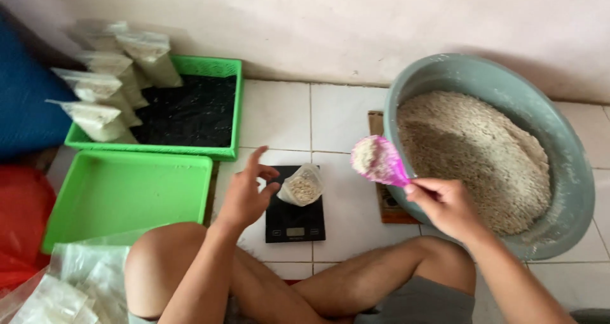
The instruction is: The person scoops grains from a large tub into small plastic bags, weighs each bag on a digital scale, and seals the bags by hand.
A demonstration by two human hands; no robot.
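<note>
My right hand [447, 204] grips a pink scoop [380, 161] heaped with pale grain, held between the grey basin [567, 147] and a small clear bag [302, 185]. The bag is partly filled with grain and rests on a black digital scale [294, 220]. My left hand [248, 194] hovers just left of the bag, fingers apart, one fingertip near the bag's rim. The basin at the right holds a large mound of the same grain [473, 152].
A green crate [210, 67] at the back left carries several filled bags [101, 101] along its left side. An empty green tray [121, 194] lies in front of it. Clear plastic bags [63, 283] are piled at the lower left. My bare knees are below the scale.
</note>
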